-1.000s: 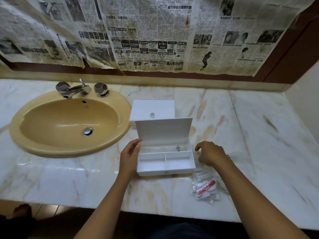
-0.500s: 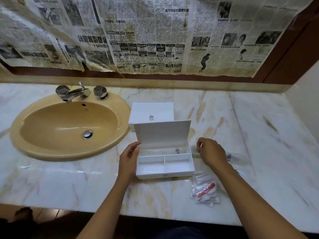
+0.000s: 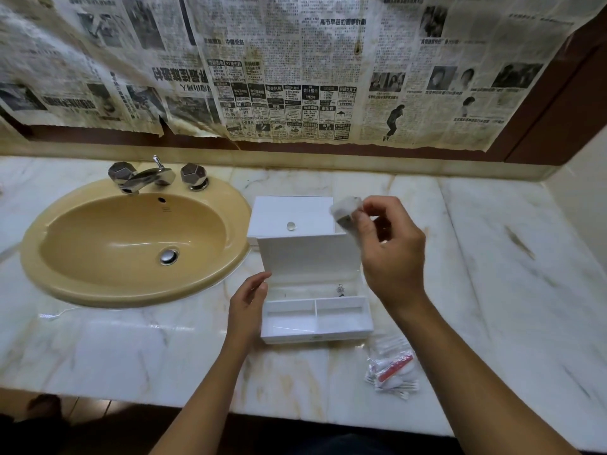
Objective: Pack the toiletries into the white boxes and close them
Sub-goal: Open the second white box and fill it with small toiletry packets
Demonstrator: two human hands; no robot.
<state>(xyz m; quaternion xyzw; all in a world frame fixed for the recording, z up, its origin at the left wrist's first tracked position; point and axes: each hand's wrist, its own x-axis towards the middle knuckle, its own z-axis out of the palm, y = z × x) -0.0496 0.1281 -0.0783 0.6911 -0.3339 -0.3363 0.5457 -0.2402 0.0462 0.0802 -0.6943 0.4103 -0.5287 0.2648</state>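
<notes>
Right hand [image 3: 391,257] around blurred packet [image 3: 345,210]

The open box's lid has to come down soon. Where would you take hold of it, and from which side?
Pinch the upright lid at its free top edge, coming from above and behind, then swing it forward. It stands hinged at the open box's back, and the left hand already steadies the left wall.

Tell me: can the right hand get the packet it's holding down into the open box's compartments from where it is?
Probably yes. The right hand pinches the small packet above the open box, whose lid stands upright behind the compartments. The left hand rests against the box's left side, clear of the opening.
</notes>
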